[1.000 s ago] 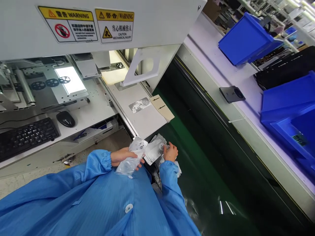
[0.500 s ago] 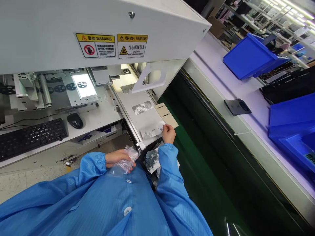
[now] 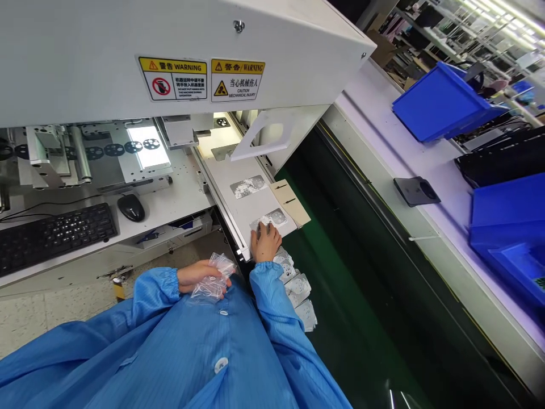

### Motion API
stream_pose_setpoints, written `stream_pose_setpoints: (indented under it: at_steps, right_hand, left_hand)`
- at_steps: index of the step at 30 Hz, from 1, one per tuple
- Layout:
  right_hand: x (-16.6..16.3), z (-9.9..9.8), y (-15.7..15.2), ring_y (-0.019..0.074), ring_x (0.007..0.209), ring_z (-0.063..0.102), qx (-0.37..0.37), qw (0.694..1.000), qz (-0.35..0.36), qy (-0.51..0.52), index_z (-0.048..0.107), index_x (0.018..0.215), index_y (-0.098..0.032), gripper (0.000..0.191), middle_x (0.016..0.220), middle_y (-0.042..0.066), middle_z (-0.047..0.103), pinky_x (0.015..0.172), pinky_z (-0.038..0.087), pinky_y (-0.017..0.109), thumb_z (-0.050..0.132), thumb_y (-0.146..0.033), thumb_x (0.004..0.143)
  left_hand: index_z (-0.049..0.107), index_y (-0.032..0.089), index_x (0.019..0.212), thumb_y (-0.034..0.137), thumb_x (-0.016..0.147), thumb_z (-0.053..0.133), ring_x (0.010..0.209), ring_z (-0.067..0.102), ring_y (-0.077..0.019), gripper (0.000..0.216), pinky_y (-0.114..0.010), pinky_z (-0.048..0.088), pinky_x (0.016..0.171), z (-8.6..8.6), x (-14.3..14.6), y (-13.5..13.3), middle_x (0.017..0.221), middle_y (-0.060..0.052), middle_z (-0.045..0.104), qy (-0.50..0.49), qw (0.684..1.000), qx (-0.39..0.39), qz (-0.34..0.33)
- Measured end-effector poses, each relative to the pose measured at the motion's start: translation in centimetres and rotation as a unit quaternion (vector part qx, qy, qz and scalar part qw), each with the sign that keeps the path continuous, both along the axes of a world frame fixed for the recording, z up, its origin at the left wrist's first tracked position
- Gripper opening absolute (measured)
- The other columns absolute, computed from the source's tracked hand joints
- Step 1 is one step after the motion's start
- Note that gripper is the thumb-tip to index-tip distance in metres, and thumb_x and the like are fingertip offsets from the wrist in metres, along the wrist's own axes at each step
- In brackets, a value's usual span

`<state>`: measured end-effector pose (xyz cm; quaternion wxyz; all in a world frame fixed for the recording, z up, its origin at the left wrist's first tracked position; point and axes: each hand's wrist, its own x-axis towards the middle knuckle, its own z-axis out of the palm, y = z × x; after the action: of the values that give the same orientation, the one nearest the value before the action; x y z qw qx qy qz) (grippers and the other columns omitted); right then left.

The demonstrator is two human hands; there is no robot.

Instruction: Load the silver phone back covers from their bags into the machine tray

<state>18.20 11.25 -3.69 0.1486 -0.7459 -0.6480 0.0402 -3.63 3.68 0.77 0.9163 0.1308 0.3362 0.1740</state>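
Observation:
My left hand (image 3: 204, 277) is closed around a bunch of clear plastic bags (image 3: 222, 266), held in front of my coat. At the near end of the white belt (image 3: 225, 176), my right hand (image 3: 266, 243) rests with fingers apart on a silvery-grey printed card (image 3: 277, 216). My fingers hide the card's left part. Whether a clear bag still covers it I cannot tell. Farther up the belt lies a similar grey card (image 3: 247, 186). Below my right forearm, several flat silvery pieces (image 3: 298, 288) lie in an overlapping row, partly hidden by the sleeve.
A beige board (image 3: 290, 201) with two dark marks adjoins the belt's right side. The white machine housing (image 3: 106, 34) overhangs the belt. A keyboard (image 3: 55, 234) and mouse (image 3: 131, 208) lie left. Across the dark green conveyor (image 3: 340, 244) is a bench with blue bins (image 3: 445, 102).
My right hand has moved left from the card's right edge onto its left part, and its fingers have spread. More of the silvery pieces show below. My left hand still holds the bags.

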Motion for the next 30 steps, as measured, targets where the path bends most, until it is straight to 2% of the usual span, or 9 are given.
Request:
stream_pose_setpoints:
  at_steps: [10, 16, 20, 23, 25, 27, 28, 30]
  right_hand:
    - [-0.8, 0.4, 0.2, 0.0343, 0.126, 0.035, 0.009, 1.000, 0.001, 0.011, 0.060, 0.129, -0.020, 0.043, 0.138, 0.017, 0.045, 0.107, 0.025, 0.050, 0.050, -0.041, 0.092]
    - [-0.6, 0.3, 0.8, 0.0350, 0.125, 0.038, 0.009, 1.000, -0.010, 0.017, 0.061, 0.126, -0.021, 0.041, 0.137, 0.017, 0.047, 0.105, 0.027, 0.052, 0.054, -0.038, 0.090]
    - [-0.7, 1.8, 0.4, 0.0356, 0.129, 0.037, 0.013, 0.996, 0.016, 0.086, 0.059, 0.128, -0.019, 0.044, 0.140, 0.018, 0.044, 0.106, 0.029, 0.056, 0.054, -0.042, 0.091]
    - [-0.6, 4.5, -1.9, 0.0284, 0.125, 0.046, -0.013, 0.965, 0.122, 0.231, 0.054, 0.134, -0.019, 0.047, 0.136, 0.016, 0.050, 0.104, 0.038, 0.046, 0.050, -0.044, 0.094]
    - [-0.3, 6.5, -4.5, 0.0226, 0.118, 0.054, -0.083, 0.912, 0.232, 0.328, 0.048, 0.140, -0.022, 0.051, 0.131, 0.011, 0.056, 0.100, 0.044, 0.038, 0.052, -0.044, 0.094]
    - [0.5, 7.7, -7.6, 0.0212, 0.116, 0.057, -0.157, 0.859, 0.310, 0.375, 0.046, 0.141, -0.025, 0.056, 0.131, 0.008, 0.059, 0.100, 0.045, 0.036, 0.061, -0.043, 0.090]
    - [1.1, 7.8, -9.3, 0.0216, 0.115, 0.057, -0.180, 0.850, 0.316, 0.382, 0.049, 0.138, -0.025, 0.056, 0.129, 0.007, 0.060, 0.100, 0.044, 0.036, 0.064, -0.041, 0.088]
    - [2.8, 6.9, -13.0, 0.0218, 0.107, 0.060, -0.200, 0.857, 0.263, 0.395, 0.059, 0.126, -0.023, 0.044, 0.119, 0.007, 0.065, 0.096, 0.046, 0.036, 0.067, -0.039, 0.085]
  left_hand:
    - [0.065, 0.009, 0.112, 0.024, 0.069, 0.078, 0.071, 0.069, -0.0242, 0.047, -0.044, 0.053, 0.076, 0.5, -0.2, 0.0, 0.087, -0.012, 0.072, 0.018, 1.000, 0.018, 0.003]
    - [0.064, 0.009, 0.111, 0.023, 0.068, 0.079, 0.071, 0.069, -0.0237, 0.048, -0.043, 0.053, 0.075, 0.7, -0.7, -0.1, 0.087, -0.012, 0.072, 0.019, 0.999, 0.023, 0.014]
    - [0.064, 0.009, 0.108, 0.024, 0.067, 0.080, 0.072, 0.069, -0.0241, 0.047, -0.043, 0.054, 0.075, 0.5, -0.4, -0.3, 0.088, -0.013, 0.073, 0.020, 0.999, 0.024, 0.019]
    - [0.064, 0.010, 0.100, 0.024, 0.064, 0.080, 0.076, 0.070, -0.0267, 0.042, -0.044, 0.054, 0.075, 0.4, 0.5, -0.3, 0.090, -0.015, 0.074, 0.031, 0.999, 0.026, 0.009]
    - [0.064, 0.011, 0.098, 0.024, 0.063, 0.080, 0.077, 0.071, -0.0273, 0.041, -0.042, 0.054, 0.075, 0.4, 1.7, 0.0, 0.087, -0.014, 0.074, 0.036, 0.999, 0.035, -0.010]
    - [0.065, 0.011, 0.095, 0.023, 0.062, 0.079, 0.072, 0.070, -0.0236, 0.038, -0.035, 0.053, 0.071, 0.3, 3.5, 0.2, 0.081, -0.010, 0.073, 0.050, 0.997, 0.045, -0.037]
    - [0.065, 0.011, 0.094, 0.023, 0.061, 0.078, 0.069, 0.068, -0.0211, 0.037, -0.032, 0.052, 0.067, 0.2, 4.7, 0.2, 0.078, -0.008, 0.072, 0.056, 0.995, 0.051, -0.059]
    - [0.066, 0.011, 0.094, 0.024, 0.062, 0.074, 0.064, 0.066, -0.0179, 0.036, -0.029, 0.050, 0.063, -0.2, 7.4, -0.1, 0.078, -0.006, 0.071, 0.071, 0.985, 0.079, -0.135]
